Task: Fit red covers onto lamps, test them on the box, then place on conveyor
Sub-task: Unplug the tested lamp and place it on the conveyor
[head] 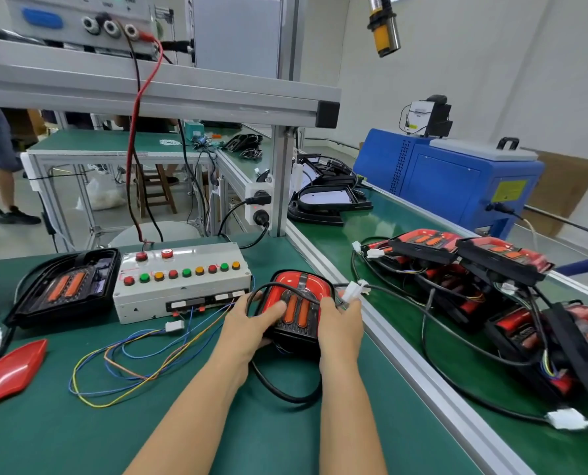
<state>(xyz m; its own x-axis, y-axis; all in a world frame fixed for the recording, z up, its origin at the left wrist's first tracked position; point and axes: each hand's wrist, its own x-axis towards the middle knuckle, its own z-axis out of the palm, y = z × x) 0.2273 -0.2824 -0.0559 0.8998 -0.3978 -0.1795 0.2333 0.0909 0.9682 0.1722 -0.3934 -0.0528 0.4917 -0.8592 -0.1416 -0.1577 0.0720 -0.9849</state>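
Both forearms reach in from the near edge. Left hand point(251, 323) grips the lamp point(297, 310) by its left side, thumb across the red cover point(294, 286), fingers curled under. Right hand point(340, 323) holds the right side w/ fingers curled, white connector point(352, 291) pinched at the fingertips. Prob keeps the plug ready for the test box point(183, 281), just left of the lamp on the bench point(217, 433). Lamp sits btwn both hands, cover on top, cable looped below. Finished lamps point(474, 265) piled on the conveyor point(405, 337) to the right. Spare red cover point(9, 371) lies far left, well apart.
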